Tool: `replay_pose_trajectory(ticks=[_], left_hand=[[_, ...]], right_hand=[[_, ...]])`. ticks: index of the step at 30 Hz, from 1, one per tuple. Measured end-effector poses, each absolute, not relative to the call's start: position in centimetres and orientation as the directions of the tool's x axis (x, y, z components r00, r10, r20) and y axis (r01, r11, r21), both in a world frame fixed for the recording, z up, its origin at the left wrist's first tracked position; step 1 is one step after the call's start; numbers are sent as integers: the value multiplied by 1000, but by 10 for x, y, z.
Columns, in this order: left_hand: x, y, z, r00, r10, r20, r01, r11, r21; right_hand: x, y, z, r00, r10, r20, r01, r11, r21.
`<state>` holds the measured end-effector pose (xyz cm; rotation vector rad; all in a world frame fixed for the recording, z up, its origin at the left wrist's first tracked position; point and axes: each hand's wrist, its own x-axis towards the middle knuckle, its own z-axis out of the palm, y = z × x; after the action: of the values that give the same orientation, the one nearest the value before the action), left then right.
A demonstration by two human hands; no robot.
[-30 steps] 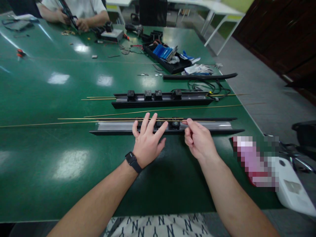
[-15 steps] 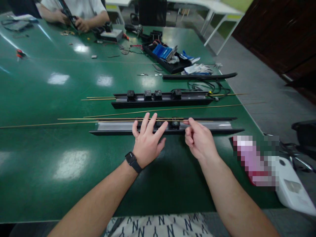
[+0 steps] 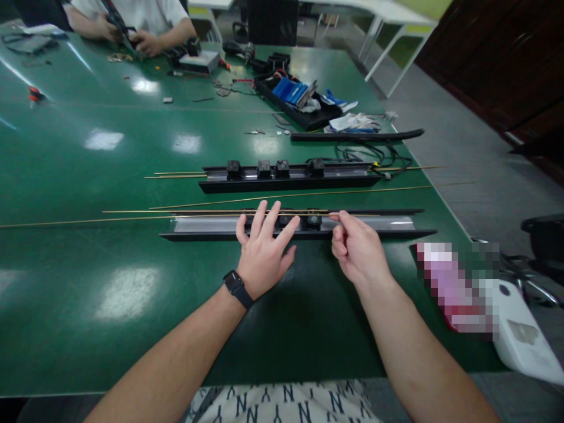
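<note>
A long black-edged channel [image 3: 207, 224] with a pale inner face lies across the table in front of me, with small black blocks [image 3: 314, 221] seated in it. My left hand [image 3: 264, 252] spreads its fingers over the blocks, fingertips by the thin rods, a dark watch on its wrist. At the channel's right half, my right hand [image 3: 356, 244] pinches a thin brass-coloured rod [image 3: 132, 218] between thumb and forefinger. That rod runs left over the channel and past its end. A second brass-coloured rod [image 3: 127, 211] lies alongside just behind it.
Behind lies a similar channel [image 3: 286, 183] with several black blocks, and a loose rod [image 3: 282, 197] between. Farther back are a black strip [image 3: 352, 137], coiled cable [image 3: 388, 155], gloves [image 3: 352, 123] and a black tray [image 3: 282, 100]. A co-worker [image 3: 132, 23] handles a dark object across the table.
My right hand has shifted very slightly to the right along the rod. The left hand has stayed in place.
</note>
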<state>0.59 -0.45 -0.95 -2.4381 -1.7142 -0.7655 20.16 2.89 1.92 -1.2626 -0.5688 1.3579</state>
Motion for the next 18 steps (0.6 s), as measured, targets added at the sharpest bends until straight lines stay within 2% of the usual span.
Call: replay_pose_trajectory(ticks=[18], left_hand=[[6,-5,-9,257,863,434,896,-381,227]], right_hand=[[201,28,17,178,925,-336,-359,-257,-897]])
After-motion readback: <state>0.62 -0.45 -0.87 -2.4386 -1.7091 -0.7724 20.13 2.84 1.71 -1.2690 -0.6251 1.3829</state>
